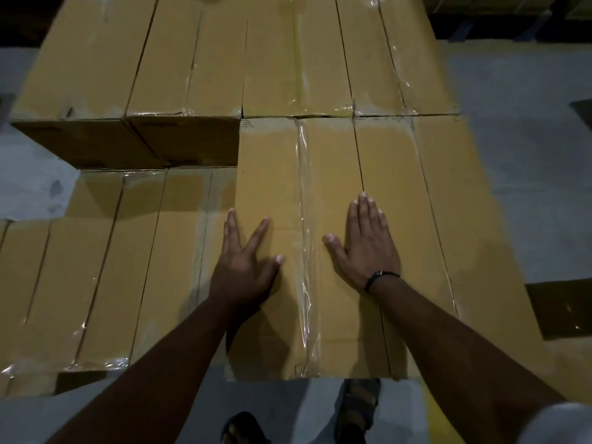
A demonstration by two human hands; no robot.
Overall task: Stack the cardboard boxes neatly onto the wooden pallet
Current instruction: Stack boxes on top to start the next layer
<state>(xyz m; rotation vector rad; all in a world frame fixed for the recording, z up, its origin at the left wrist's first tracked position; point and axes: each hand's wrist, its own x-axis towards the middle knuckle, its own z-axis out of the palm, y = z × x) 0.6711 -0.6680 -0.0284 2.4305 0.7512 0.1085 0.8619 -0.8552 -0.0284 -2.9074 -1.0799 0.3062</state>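
A long brown cardboard box [272, 174], taped down its middle seam, lies on top of the stack directly in front of me. My left hand [246, 261] rests flat on its left part, fingers spread, the outer fingers at the box's left edge. My right hand [368, 245] presses flat on its right part, fingers straight and together, a dark band on the wrist. A second box [416, 203] lies tight against its right side. The pallet is hidden under the boxes.
More taped boxes [192, 59] fill the far row at the same height. To the left a lower layer of boxes [112, 267] sits one step down. Grey concrete floor [528, 155] surrounds the stack. My sandalled feet [355, 408] stand at the near edge.
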